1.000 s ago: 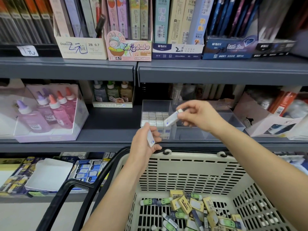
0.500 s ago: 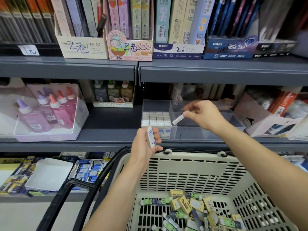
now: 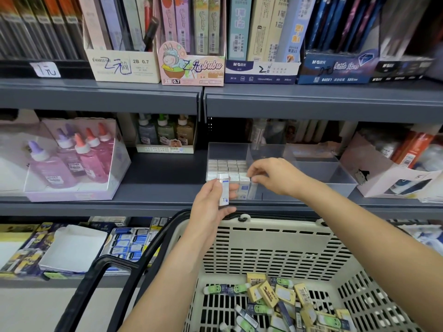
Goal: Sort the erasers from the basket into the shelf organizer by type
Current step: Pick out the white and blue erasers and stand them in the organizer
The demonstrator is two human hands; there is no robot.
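two grey shelves (image 3: pixel 153 178) of stationery

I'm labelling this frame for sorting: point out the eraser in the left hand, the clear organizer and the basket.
white eraser (image 3: pixel 224 188), head view, middle of its visible face.
clear organizer (image 3: pixel 335 177), head view, bare right compartment.
basket (image 3: pixel 275 238), head view, solid panel of far wall.

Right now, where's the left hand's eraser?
Head view, centre: left hand holds the white eraser upright before the left compartment of the clear organizer, above the basket rim.
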